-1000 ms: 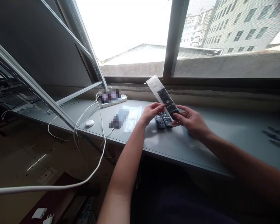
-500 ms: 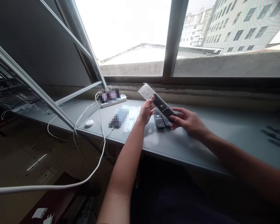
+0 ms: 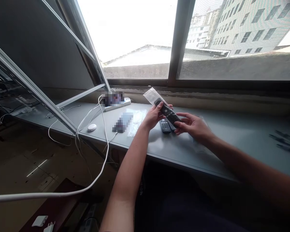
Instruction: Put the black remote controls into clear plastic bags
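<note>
A black remote control (image 3: 168, 112) sits partly inside a clear plastic sleeve (image 3: 150, 94), held above the grey windowsill desk (image 3: 232, 135). My left hand (image 3: 153, 115) grips its far end where the sleeve begins. My right hand (image 3: 193, 126) pinches its near end with fingertips. Two more black remotes (image 3: 165, 125) lie side by side on the desk just below my hands.
A flat clear bag (image 3: 137, 118) and a blurred dark object (image 3: 122, 122) lie left of the remotes. Further left are a white round device (image 3: 92, 127), white cables (image 3: 96, 116) and a power strip (image 3: 116, 102). A slanted metal frame (image 3: 38, 93) crosses the left side.
The sleeved remote has tilted from steeply upright to lying lower and flatter. My left hand has moved from beneath it to gripping its far end, and the remote sits further out of the sleeve.
</note>
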{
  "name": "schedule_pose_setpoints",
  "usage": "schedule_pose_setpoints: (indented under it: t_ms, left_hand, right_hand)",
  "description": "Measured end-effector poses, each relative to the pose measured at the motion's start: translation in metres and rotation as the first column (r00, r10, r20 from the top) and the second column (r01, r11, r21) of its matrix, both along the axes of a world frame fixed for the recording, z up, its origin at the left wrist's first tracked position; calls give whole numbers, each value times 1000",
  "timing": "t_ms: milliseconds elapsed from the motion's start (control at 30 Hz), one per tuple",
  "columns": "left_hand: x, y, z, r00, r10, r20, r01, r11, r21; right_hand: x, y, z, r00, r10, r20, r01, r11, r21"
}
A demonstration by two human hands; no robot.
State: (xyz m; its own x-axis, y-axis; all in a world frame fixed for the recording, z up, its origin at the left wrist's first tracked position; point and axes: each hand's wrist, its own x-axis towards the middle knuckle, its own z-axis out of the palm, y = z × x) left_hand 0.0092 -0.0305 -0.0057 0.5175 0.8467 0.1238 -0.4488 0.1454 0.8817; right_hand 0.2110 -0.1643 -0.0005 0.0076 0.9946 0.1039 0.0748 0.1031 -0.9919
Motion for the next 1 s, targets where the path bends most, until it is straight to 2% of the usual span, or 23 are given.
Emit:
schedule_pose_setpoints:
  t_ms: [167, 333, 500, 667, 833, 1000]
  left_hand:
    - [0, -1, 1, 999, 4, 38, -2, 998, -64]
    - [0, 0, 2, 998, 1, 67, 2, 999, -43]
    - [-1, -5, 6, 997, -32, 70, 36, 998, -53]
    - [-2, -9, 9, 987, -161, -12, 160, 986, -47]
    - [-2, -6, 7, 995, -95, 43, 96, 995, -30]
    - [0, -5, 3, 984, -177, 5, 177, 984, 11]
  right_hand:
    - [-2, -1, 2, 998, 46, -38, -45, 999, 31]
    - [0, 0, 1, 996, 72, -55, -70, 997, 41]
    - [2, 2, 0, 1000, 7, -24, -5, 998, 70]
    - [3, 3, -2, 996, -44, 82, 33, 991, 128]
    - [1, 3, 1, 997, -38, 71, 28, 990, 137]
    - [1, 2, 5, 992, -68, 110, 51, 988, 144]
